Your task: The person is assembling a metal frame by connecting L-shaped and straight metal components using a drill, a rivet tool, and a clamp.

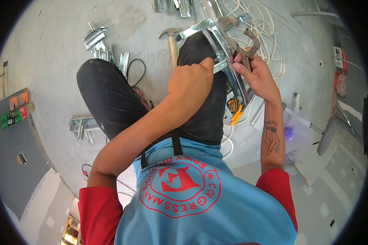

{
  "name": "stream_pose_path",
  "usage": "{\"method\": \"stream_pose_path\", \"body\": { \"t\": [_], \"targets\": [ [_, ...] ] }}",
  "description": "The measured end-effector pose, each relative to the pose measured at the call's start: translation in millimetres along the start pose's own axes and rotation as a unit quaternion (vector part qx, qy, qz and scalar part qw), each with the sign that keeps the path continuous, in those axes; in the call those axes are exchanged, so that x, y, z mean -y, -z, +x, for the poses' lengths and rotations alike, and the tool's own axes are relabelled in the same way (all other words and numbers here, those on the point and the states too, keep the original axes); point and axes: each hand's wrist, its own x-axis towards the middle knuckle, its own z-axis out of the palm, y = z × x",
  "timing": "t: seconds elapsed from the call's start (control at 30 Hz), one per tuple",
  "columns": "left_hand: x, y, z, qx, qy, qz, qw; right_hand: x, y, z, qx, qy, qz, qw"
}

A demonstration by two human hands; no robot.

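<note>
Across my right knee lies a small frame of shiny galvanized metal channel (220, 44) with short crosspieces. My left hand (191, 86) is closed round the near end of a crosspiece, its knuckles toward the frame. In my right hand (261, 77) is a rusty C-jaw locking clamp (253, 43), gripped beside the frame's long rail. The curved jaws point away from me, and I cannot tell whether they bite on the metal. Another worn clamp (228, 21) sits at the frame's far end. A claw hammer (172, 48) with a wooden handle lies left of the frame.
Cut channel pieces (95, 36) lie on the concrete floor at the left and far side. Loops of white cable (265, 24) spread at far right. A yellow-and-black tool (234, 107) is beside my right thigh. A green bottle (13, 118) and a round-headed stand fan (327, 136) are farther out.
</note>
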Motion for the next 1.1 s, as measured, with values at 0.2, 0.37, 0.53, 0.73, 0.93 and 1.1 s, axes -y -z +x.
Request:
{"method": "stream_pose_path", "body": {
  "t": [0.2,0.37,0.53,0.73,0.93,1.1],
  "targets": [
    [-1,1,0,-0.02,-0.009,0.0,1.0,-2,-2,-3,-0.002,0.023,-0.001,1.0],
    [1,1,1,-0.023,-0.005,-0.012,1.0,0,-2,-2,-0.002,0.029,-0.021,0.999],
    [1,0,0,-0.024,-0.003,-0.017,1.0,2,-1,-4,-0.002,0.016,-0.01,1.0],
    [-4,-3,-1,-0.031,0.01,-0.013,0.999,11,3,-10,-0.031,0.058,-0.007,0.998],
    [-10,-6,-1,0.007,0.052,-0.025,0.998,69,8,-95,-0.16,0.013,-0.037,0.986],
    [-18,-12,-3,-0.032,0.053,0.002,0.998,64,-47,-146,-0.074,-0.118,0.025,0.99]
  ]
}}
